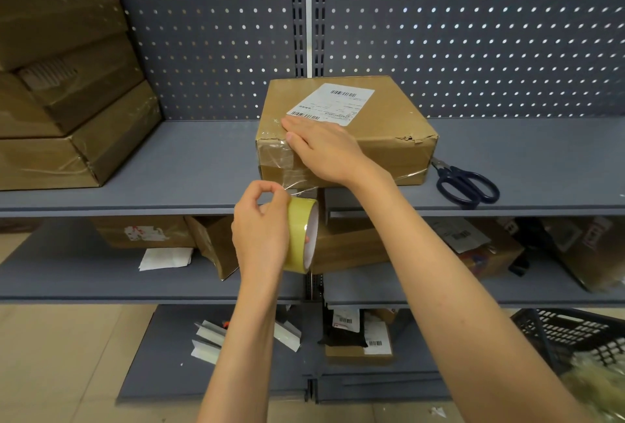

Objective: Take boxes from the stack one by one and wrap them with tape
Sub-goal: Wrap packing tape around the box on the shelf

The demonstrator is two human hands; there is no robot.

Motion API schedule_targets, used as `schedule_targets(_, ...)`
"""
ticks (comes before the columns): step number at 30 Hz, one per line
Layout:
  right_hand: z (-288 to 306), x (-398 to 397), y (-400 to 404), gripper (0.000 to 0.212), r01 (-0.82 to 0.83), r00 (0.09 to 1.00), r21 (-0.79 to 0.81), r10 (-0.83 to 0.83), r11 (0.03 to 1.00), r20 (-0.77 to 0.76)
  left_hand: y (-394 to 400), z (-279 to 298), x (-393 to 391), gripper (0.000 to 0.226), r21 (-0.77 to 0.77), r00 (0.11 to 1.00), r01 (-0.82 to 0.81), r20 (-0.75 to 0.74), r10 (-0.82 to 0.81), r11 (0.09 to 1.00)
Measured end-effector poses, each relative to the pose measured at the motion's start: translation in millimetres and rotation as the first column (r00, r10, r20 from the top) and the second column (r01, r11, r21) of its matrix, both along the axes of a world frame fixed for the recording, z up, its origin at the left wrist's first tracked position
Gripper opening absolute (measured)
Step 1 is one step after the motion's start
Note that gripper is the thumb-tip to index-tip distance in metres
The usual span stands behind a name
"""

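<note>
Head view: one frame, looking down at grey shelving.
Cardboard box (pixel 351 131): closed, contents not visible; sits on the upper shelf (pixel 189 165) against the pegboard (pixel 473 33); white shipping label (pixel 333 103) on top; front right edge torn.
Right hand (pixel 324 148): flat, fingers straight, pressing clear tape over the box's front left top edge.
Left hand (pixel 260 226): grasps the yellowish tape roll (pixel 301 235) just below the shelf edge; a clear strip runs from roll to box.
Box stack (pixel 67 84): far left, same shelf, taped.
Scissors (pixel 465 180): dark handles, just right of the box.
Lower shelf (pixel 84 273): more cardboard boxes, loose paper.
Black basket (pixel 575 338): bottom right, contents unclear.
</note>
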State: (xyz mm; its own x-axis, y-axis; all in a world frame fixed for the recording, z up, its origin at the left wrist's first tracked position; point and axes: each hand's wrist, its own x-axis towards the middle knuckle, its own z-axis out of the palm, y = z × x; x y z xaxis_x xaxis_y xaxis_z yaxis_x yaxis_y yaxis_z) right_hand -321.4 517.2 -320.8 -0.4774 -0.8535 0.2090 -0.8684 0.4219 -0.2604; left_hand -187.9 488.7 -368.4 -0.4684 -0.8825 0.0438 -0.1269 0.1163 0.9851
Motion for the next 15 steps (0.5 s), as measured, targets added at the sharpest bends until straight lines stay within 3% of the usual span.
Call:
schedule_targets(9, 1.1, 1.0, 0.9, 0.041, -0.008, 1.0, -0.027, 0.007, 1.0, -0.017, 3.1, -4.8, -0.9, 0.011, -0.019, 0.999, -0.022, -0.041, 0.021, 1.0)
schedule_targets(15, -4.4, 1.5, 0.0, 0.039, -0.001, 0.997, -0.055, -0.003, 0.999, -0.075, 6.6, -6.3, 0.0, 0.008, 0.085, 0.997, -0.036, -0.07, 0.042, 0.996)
